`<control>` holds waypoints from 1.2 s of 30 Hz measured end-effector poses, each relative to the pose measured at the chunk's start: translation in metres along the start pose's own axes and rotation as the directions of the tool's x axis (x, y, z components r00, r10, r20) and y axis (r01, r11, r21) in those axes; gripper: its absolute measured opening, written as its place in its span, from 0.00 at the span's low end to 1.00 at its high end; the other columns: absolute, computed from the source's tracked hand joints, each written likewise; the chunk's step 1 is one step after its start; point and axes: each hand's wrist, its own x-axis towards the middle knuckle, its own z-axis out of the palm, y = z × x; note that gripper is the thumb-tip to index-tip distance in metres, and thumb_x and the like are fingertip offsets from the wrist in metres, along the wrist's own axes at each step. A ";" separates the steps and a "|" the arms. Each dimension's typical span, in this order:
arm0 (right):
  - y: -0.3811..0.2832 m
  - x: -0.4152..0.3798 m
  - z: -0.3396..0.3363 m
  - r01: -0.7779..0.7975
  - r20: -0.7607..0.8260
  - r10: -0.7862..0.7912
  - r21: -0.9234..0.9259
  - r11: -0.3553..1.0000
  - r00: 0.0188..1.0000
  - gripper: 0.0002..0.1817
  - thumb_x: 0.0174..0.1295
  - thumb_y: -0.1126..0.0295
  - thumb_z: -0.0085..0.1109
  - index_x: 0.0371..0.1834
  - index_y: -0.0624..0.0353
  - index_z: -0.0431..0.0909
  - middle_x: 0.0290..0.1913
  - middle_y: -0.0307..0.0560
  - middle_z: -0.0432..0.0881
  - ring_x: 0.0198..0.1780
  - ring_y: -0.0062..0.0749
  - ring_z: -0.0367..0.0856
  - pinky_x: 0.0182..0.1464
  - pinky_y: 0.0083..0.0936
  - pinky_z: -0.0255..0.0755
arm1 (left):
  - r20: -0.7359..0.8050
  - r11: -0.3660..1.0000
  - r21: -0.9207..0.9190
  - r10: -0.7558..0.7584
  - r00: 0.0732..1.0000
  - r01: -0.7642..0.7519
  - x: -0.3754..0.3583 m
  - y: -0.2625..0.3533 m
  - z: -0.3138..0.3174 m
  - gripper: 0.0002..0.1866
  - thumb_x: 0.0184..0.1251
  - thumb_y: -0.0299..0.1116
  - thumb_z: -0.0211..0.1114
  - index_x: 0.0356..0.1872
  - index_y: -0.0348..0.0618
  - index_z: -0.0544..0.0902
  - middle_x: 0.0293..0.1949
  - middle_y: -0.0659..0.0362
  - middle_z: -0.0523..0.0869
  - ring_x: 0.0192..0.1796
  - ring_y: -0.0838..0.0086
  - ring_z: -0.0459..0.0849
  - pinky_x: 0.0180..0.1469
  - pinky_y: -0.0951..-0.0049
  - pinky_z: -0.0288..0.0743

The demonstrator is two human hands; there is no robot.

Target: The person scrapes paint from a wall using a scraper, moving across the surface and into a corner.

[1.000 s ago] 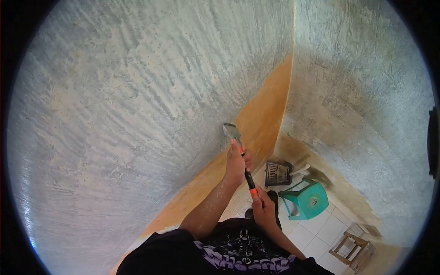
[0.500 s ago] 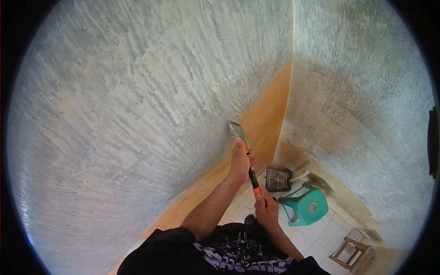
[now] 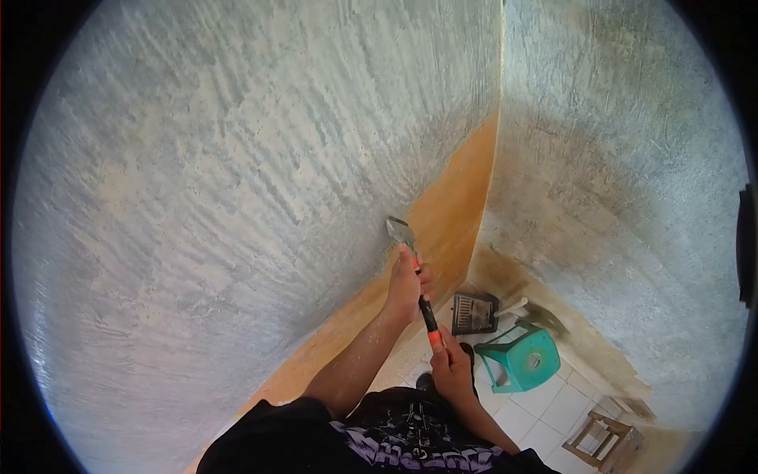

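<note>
A scraper (image 3: pixel 401 231) with a flat metal blade and a long black and orange handle is held in both hands. Its blade lies against the wall, at the border between rough grey surface (image 3: pixel 237 174) and an orange-painted strip (image 3: pixel 454 193). My left hand (image 3: pixel 407 288) wraps round the handle just below the blade, with the thumb pointing toward the metal. Lower down, my right hand (image 3: pixel 452 367) is closed round the orange end of the handle.
A green plastic stool (image 3: pixel 530 359) stands on the white tiled floor (image 3: pixel 533 399) at lower right. Behind it, near the corner, are a black slotted tray (image 3: pixel 474 314) and a whitish handle. A small wooden stool (image 3: pixel 598 441) is further right. Another grey wall (image 3: pixel 616 182) rises at the right.
Both hands and the scraper have shifted slightly left and downward in view; the blade now sits a little lower along the border. The grip is the same.
</note>
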 end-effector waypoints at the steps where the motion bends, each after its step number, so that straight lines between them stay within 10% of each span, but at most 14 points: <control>1: -0.008 0.003 0.000 0.010 -0.010 -0.010 0.005 1.000 1.000 0.25 0.76 0.64 0.48 0.72 0.63 0.65 0.24 0.29 0.65 0.24 0.10 0.62 0.24 0.13 0.58 | 0.010 1.000 0.028 0.000 1.000 0.000 0.003 0.002 0.001 0.29 0.73 0.69 0.41 0.33 0.52 0.65 0.16 0.71 0.57 0.15 0.83 0.56 0.17 0.78 0.54; 36: -0.030 0.036 -0.030 -0.098 0.051 0.089 0.216 0.971 0.995 0.25 0.77 0.63 0.45 0.75 0.57 0.62 0.22 0.30 0.66 0.21 0.10 0.63 0.22 0.12 0.60 | 0.055 1.000 0.020 -0.022 0.998 0.021 0.051 0.001 0.036 0.28 0.73 0.69 0.41 0.32 0.52 0.63 0.17 0.70 0.60 0.15 0.83 0.59 0.17 0.78 0.55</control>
